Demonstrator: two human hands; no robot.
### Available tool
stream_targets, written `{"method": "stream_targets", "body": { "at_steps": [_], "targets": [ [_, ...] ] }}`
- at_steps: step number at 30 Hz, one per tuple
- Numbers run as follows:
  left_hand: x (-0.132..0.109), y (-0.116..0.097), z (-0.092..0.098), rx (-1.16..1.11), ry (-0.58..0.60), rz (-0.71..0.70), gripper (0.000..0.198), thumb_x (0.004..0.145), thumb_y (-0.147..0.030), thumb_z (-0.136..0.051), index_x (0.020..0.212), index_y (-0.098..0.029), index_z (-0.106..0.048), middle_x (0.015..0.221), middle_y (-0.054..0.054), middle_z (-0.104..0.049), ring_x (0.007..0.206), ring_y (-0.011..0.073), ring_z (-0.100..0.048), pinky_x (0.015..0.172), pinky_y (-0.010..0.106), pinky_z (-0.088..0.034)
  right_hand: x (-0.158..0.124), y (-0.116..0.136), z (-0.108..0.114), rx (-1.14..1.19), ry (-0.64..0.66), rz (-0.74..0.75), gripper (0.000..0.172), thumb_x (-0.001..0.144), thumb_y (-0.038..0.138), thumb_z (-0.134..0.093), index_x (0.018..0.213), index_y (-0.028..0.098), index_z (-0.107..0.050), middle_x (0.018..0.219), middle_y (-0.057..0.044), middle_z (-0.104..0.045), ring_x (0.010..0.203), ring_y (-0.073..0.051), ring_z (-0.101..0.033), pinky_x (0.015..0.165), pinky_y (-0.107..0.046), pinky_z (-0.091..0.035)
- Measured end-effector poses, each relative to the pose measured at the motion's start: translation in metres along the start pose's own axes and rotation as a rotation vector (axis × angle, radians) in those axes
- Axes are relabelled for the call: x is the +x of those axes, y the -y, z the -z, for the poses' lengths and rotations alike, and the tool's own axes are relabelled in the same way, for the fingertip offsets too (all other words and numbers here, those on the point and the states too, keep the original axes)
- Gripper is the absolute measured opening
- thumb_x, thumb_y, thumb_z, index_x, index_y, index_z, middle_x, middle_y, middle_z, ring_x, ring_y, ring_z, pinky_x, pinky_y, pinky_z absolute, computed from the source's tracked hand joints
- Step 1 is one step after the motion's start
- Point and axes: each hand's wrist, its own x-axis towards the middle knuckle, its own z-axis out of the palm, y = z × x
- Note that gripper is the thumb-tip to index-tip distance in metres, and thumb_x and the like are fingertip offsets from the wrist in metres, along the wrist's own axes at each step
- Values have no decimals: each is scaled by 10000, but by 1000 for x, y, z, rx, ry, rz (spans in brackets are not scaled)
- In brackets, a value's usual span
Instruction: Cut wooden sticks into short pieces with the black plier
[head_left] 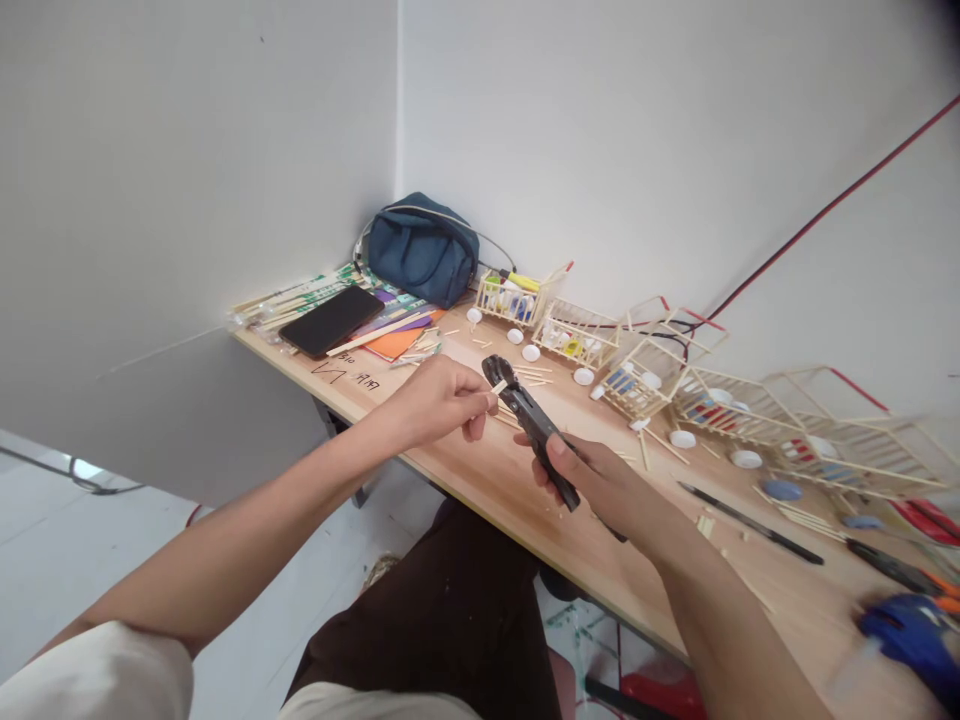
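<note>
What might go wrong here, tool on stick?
1. The left hand pinches the pale, thin wooden stick close to the head of the black plier-like hand tool in the right hand; skin might get nipped.
2. The stick could slip or splinter.
3. The black rectangular phone lies near the table's edge; an elbow could knock it.

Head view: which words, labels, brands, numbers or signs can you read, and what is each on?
"10", after an unclear character, possibly 3 or B: black handwriting on the light-brown wooden tabletop.
Second handwritten line beside it: digits too unclear to quote.
Green print on the pale, thin stick bundles: too small to read.
Black metal plier-like tool in the right hand: no readable lettering.
Nothing else is legible.
</note>
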Motion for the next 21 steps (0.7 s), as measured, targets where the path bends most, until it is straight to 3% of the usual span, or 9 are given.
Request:
{"method": "stream_targets", "body": {
  "at_steps": [5,11,17,21],
  "targets": [
    [-2,-1,2,-278,93,104,327,782,-320,-604,513,-140,-653,561,69,-649,663,184,-654,644,269,-491,-3,3,-5,-153,-60,11,516,890,658,-387,787,190,-581,667,-7,-529,579,-135,-458,542,-282,-348],
    [-9,5,0,-368,118,156,252,782,-288,-622,601,-124,-685,565,56,-639,640,163,-629,658,273,-488,-8,0,-9,-228,-92,-17,489,884,649,-409,884,202,-608,670,6,-543,594,-144,-474,559,-286,-332],
    [-15,8,-7,-273,87,119,283,810,-257,-581,568,-131,-655,552,44,-626,771,170,-643,737,238,-459,-13,-2,-12,-433,-160,-14,500,876,656,-409,786,202,-598,643,-8,-589,601,-159,-503,560,-288,-314],
    [-20,5,-13,-110,31,113,335,831,-272,-552,530,-129,-592,533,3,-576,571,100,-522,585,203,-377,-17,5,-12,-469,-142,0,490,886,641,-398,719,204,-545,611,4,-566,575,-150,-492,545,-277,-297]
  ]
}}
